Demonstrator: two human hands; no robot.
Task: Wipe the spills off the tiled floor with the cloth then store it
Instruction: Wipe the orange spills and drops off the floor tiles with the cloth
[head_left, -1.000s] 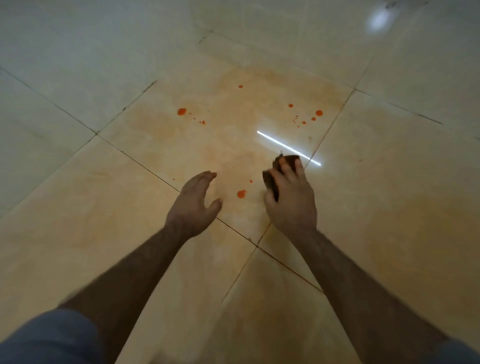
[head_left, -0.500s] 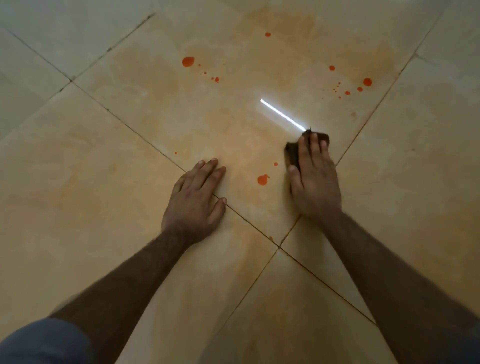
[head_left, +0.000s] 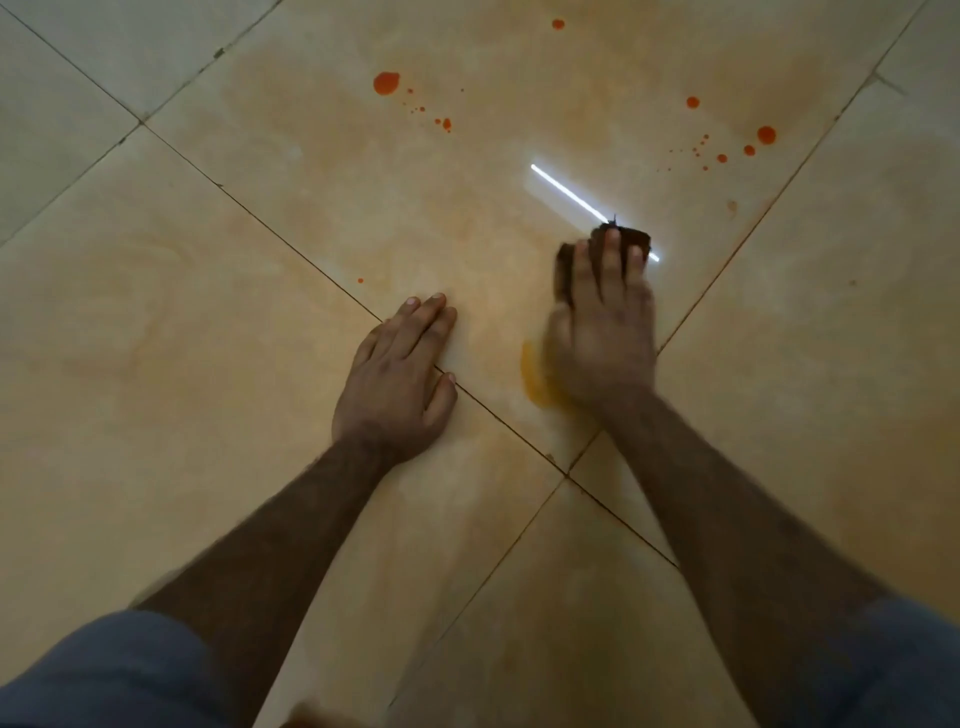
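A dark brown cloth (head_left: 635, 238) lies flat on the beige tiled floor (head_left: 218, 322), pressed down under my right hand (head_left: 602, 332); only its far edge and left side show past my fingers. An orange smear (head_left: 535, 376) spreads just left of that hand's heel. My left hand (head_left: 400, 379) rests flat on the floor beside it, fingers together, holding nothing. Red-orange drops remain farther away: a cluster at upper left (head_left: 386, 83), a cluster at upper right (head_left: 765, 135), one small dot (head_left: 360, 280) near my left fingers.
Dark grout lines (head_left: 270, 234) cross the floor diagonally and meet below my right wrist. A bright strip of reflected light (head_left: 566, 193) runs toward the cloth. Blue sleeves (head_left: 104, 670) show at the bottom corners.
My right hand has dragged the cloth over the drop that lay between my hands, leaving an orange smear. My left hand has settled flat on the floor. The view has tilted further down.
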